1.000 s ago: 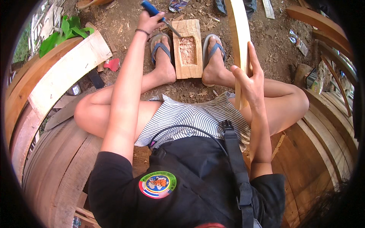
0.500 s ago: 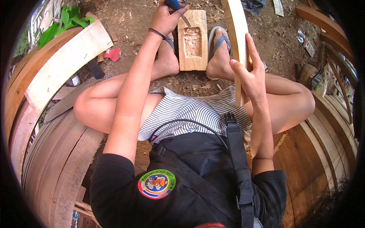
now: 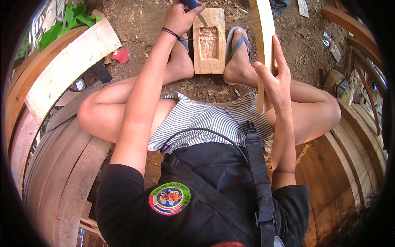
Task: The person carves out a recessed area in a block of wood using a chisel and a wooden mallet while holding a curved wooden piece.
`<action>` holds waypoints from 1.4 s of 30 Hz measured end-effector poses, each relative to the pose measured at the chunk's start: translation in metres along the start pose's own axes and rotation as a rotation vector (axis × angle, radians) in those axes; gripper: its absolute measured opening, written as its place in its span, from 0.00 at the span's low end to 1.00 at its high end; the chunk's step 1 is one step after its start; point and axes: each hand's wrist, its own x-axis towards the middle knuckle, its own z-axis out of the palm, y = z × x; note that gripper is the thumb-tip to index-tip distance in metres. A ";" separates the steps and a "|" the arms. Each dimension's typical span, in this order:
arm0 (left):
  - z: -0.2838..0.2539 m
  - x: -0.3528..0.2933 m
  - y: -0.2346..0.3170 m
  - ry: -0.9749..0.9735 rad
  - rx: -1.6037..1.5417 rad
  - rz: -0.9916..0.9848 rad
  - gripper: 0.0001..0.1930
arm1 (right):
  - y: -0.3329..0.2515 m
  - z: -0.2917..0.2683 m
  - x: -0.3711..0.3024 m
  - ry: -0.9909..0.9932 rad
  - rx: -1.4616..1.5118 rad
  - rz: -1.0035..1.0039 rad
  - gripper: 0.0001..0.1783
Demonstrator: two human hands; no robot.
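Observation:
My left hand (image 3: 181, 20) is closed round the blue handle of a chisel (image 3: 191, 4), partly cut off by the top edge of the view. The chisel's metal blade slants down to the far edge of a rectangular recess in a wooden block (image 3: 209, 67). Rough, chipped wood lines the bottom of that recess. The block lies on the ground between my sandalled feet. My right hand (image 3: 276, 82) grips a long pale wooden plank (image 3: 263, 29), thumb on the near face and fingers along its right side. The plank rises beside my right foot, its lower end by my thigh.
Stacked boards (image 3: 61, 181) curve along the left, with a pale board (image 3: 74, 61) and green leaves (image 3: 68, 24) above them. More timber (image 3: 354, 20) lies at the right. A red scrap (image 3: 121, 56) and wood chips lie on the dirt ground (image 3: 144, 24).
The plank and my right hand have shifted slightly to the right. My left hand stays on the chisel, its blade still at the recess's far edge.

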 end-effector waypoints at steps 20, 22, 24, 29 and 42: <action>0.013 0.007 0.026 -0.095 0.381 0.045 0.19 | -0.063 -0.002 0.029 0.067 -0.223 -0.605 0.48; 0.029 0.019 0.002 0.076 0.376 0.562 0.21 | -0.042 0.003 0.023 -0.091 -0.690 -0.393 0.48; 0.035 0.015 -0.008 -0.026 0.389 0.579 0.23 | -0.046 0.006 0.018 -0.139 -0.769 -0.241 0.47; 0.008 -0.003 -0.002 -0.001 0.310 0.069 0.16 | -0.110 -0.006 0.028 0.039 -0.188 -0.546 0.42; -0.035 0.002 -0.091 0.291 -0.519 -0.479 0.10 | -0.004 -0.008 0.021 -0.139 -0.251 -0.067 0.48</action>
